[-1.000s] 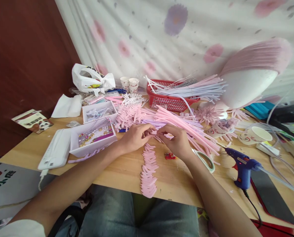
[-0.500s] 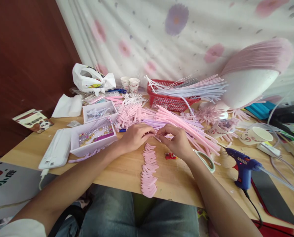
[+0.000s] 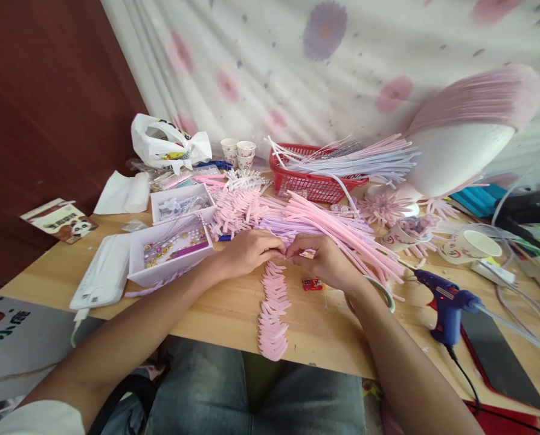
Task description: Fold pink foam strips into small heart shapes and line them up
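Observation:
My left hand (image 3: 252,251) and my right hand (image 3: 318,257) meet fingertip to fingertip over the middle of the table. Both are closed in a pinch on a short pink pipe cleaner piece, almost wholly hidden by the fingers. Just below them a column of short, bent pink pipe cleaner pieces (image 3: 273,311) runs toward the table's front edge. Long pink pipe cleaners (image 3: 337,226) lie behind my right hand, with purple ones (image 3: 274,226) beneath. A heap of bent pink pieces (image 3: 238,211) sits beyond my left hand. Scissors (image 3: 383,293) are partly covered by my right forearm.
White boxes of beads and trinkets (image 3: 136,266) and a white power bank (image 3: 100,272) stand left. A red basket (image 3: 318,187) with more pipe cleaners is at the back. At right are a blue glue gun (image 3: 449,308), a dark phone (image 3: 501,356) and a paper cup (image 3: 455,251).
My fingertips have drawn closer together, covering the small piece between them. My right hand and forearm have shifted slightly, now hiding more of the scissors. The pink column looks unchanged.

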Available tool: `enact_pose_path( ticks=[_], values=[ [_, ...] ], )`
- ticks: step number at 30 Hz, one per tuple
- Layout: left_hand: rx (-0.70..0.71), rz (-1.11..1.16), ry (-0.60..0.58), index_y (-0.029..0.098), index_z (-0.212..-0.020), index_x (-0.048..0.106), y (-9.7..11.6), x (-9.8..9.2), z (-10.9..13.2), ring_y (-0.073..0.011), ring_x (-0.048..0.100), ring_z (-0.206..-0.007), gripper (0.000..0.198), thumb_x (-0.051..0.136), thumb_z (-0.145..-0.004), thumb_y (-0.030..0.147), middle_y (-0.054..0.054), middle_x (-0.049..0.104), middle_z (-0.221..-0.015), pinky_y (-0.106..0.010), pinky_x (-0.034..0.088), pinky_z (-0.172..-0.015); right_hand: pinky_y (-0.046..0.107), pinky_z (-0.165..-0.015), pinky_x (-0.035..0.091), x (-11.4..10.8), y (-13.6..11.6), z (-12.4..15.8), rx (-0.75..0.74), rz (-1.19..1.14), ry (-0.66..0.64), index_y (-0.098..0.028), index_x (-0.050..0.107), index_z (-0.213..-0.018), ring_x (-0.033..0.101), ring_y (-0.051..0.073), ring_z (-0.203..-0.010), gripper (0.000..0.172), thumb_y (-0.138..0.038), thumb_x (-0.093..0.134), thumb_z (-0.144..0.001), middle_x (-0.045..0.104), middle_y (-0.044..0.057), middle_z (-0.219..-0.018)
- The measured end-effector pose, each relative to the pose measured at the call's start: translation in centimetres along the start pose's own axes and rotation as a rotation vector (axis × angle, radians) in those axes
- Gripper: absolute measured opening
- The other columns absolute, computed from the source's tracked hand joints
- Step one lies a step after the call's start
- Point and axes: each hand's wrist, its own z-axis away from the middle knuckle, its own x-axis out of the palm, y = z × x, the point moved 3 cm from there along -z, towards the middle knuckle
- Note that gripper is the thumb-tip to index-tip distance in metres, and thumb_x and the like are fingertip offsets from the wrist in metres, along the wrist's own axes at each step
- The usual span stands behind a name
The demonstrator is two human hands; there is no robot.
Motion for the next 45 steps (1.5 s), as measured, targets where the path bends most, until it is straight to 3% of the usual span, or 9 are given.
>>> enact_pose_path(
  ticks=[7,13,20,26,33,37,41,45],
  values=[
    [-0.055,-0.061,-0.046,0.022,-0.102,0.073,-0.5,-0.1,-0.1,-0.0176,0.07,-0.093,0.018,0.058,-0.094,0.02,-0.002,0.077,-0.099,-0.029,0.05,-0.084,0.033,-0.076,0.05,0.3,0.5,-0.4,0.015,0.088,0.05,-0.019,0.074,-0.083,0.065,0.018,-0.078,0.013,-0.014,0.063,-0.082,0.073,0.004,-0.085],
    [-0.177,-0.276,0.115,0.017,-0.097,0.073,-1.2,-1.3,-0.1,-0.0213,0.065,-0.094,0.019,0.055,-0.093,0.014,-0.006,0.073,-0.096,-0.034,0.049,-0.087,0.04,-0.084,0.045,1.4,0.9,-0.4,-0.018,0.323,0.117,-0.024,0.079,-0.077,0.056,0.024,-0.091,0.017,-0.009,0.07,-0.077,0.066,0.007,-0.092],
    [-0.189,-0.414,-0.015,0.018,-0.096,0.076,-1.6,-0.4,0.1,-0.0248,0.059,-0.098,0.016,0.061,-0.09,0.019,-0.009,0.066,-0.092,-0.037,0.048,-0.087,0.042,-0.078,0.035,2.4,1.4,-0.2,0.095,0.531,0.073,-0.031,0.081,-0.077,0.049,0.028,-0.097,0.015,-0.019,0.073,-0.08,0.065,0.008,-0.095],
    [-0.205,-0.464,-0.02,0.013,-0.096,0.075,-1.6,0.3,-0.1,-0.0258,0.056,-0.099,0.021,0.057,-0.094,0.025,-0.011,0.063,-0.093,-0.038,0.046,-0.09,0.04,-0.079,0.032,2.2,0.5,-0.1,0.105,0.508,0.026,-0.031,0.081,-0.08,0.054,0.026,-0.096,0.016,-0.019,0.071,-0.081,0.068,0.006,-0.094],
    [-0.22,-0.499,0.038,0.015,-0.094,0.072,-1.7,0.4,-0.2,-0.0243,0.055,-0.097,0.021,0.054,-0.096,0.026,-0.009,0.063,-0.091,-0.035,0.045,-0.085,0.035,-0.076,0.043,0.8,1.3,-0.4,0.159,0.383,0.365,-0.018,0.076,-0.08,0.064,0.023,-0.083,0.016,-0.022,0.061,-0.087,0.074,0.007,-0.086],
    [-0.249,-0.535,0.023,0.02,-0.102,0.072,-2.1,0.7,-0.3,-0.0231,0.057,-0.096,0.023,0.05,-0.096,0.017,-0.008,0.062,-0.092,-0.032,0.044,-0.077,0.036,-0.077,0.044,0.6,1.2,-0.4,0.139,0.377,0.378,-0.018,0.075,-0.08,0.065,0.024,-0.082,0.018,-0.024,0.059,-0.088,0.074,0.007,-0.085],
    [-0.262,-0.581,-0.022,0.019,-0.092,0.072,-2.7,1.2,-0.6,-0.0209,0.058,-0.09,0.024,0.049,-0.097,0.02,-0.007,0.06,-0.092,-0.031,0.042,-0.069,0.038,-0.078,0.044,0.4,1.1,-0.4,0.136,0.393,0.384,-0.019,0.075,-0.08,0.065,0.025,-0.083,0.019,-0.026,0.059,-0.088,0.074,0.007,-0.084],
    [-0.28,-0.555,0.051,0.019,-0.092,0.069,-2.1,0.7,-0.6,-0.0189,0.06,-0.086,0.022,0.048,-0.098,0.022,-0.006,0.061,-0.097,-0.029,0.04,-0.064,0.038,-0.079,0.046,0.3,0.8,-0.4,0.093,0.361,0.364,-0.019,0.074,-0.081,0.066,0.025,-0.084,0.015,-0.022,0.06,-0.086,0.075,0.007,-0.086]
  ],
)
